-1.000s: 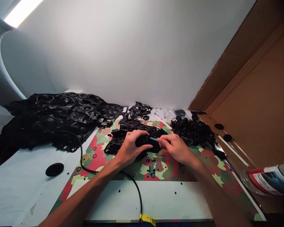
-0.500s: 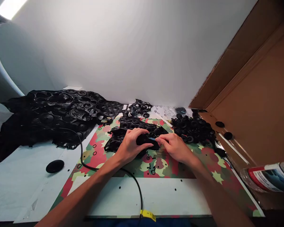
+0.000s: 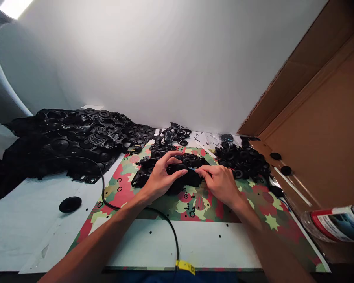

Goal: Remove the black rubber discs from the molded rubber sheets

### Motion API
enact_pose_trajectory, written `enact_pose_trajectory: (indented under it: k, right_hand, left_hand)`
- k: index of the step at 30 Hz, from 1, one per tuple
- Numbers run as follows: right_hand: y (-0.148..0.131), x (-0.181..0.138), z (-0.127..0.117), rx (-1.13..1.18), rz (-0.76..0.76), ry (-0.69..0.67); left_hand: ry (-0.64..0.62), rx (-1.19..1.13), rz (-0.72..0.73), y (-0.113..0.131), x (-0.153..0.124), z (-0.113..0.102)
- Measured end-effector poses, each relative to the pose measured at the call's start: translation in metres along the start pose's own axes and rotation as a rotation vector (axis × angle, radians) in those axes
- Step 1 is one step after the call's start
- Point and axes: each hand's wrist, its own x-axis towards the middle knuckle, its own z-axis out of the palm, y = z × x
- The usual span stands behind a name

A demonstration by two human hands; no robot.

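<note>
Between the thumb and curved fingers of my left hand (image 3: 161,176) is a round black rubber part (image 3: 174,168). Its far side blends into the dark sheet behind it. My right hand (image 3: 220,181) pinches a thin, shiny bluish tool (image 3: 191,168), its tip pointing left at the rubber part; the exact kind is too small to make out. Under both hands lies a crumpled black rubber sheet (image 3: 140,177) with moulded rings, resting on a camouflage-patterned mat (image 3: 224,212).
A large heap of black moulded sheets (image 3: 61,145) lies at the left. Loose black rubber parts (image 3: 243,161) are piled at the right, near a cardboard wall (image 3: 321,129) and a labelled clear bottle (image 3: 336,224). A black dish (image 3: 70,204) and a cable (image 3: 165,220) lie nearer.
My left fingers have opened a little wider around the rubber part. The tool tip has shifted slightly up and right with my right hand. The whole view has moved slightly.
</note>
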Motion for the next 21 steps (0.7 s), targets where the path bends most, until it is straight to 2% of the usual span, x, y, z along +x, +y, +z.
enact_pose_trajectory:
  k: [5,14,21]
  right_hand:
    - [-0.001,-0.001,0.006,-0.101,-0.014,0.057]
    - [0.002,-0.004,0.01,-0.173,-0.102,0.103]
    - [-0.005,-0.002,0.011,-0.143,-0.033,0.091]
  left_hand:
    - [0.042,-0.07,-0.056,-0.009,0.001,-0.003]
    - [-0.13,-0.174,-0.108,-0.011,0.008,-0.016]
    - [-0.088,-0.295,-0.133,-0.01,0.011,-0.015]
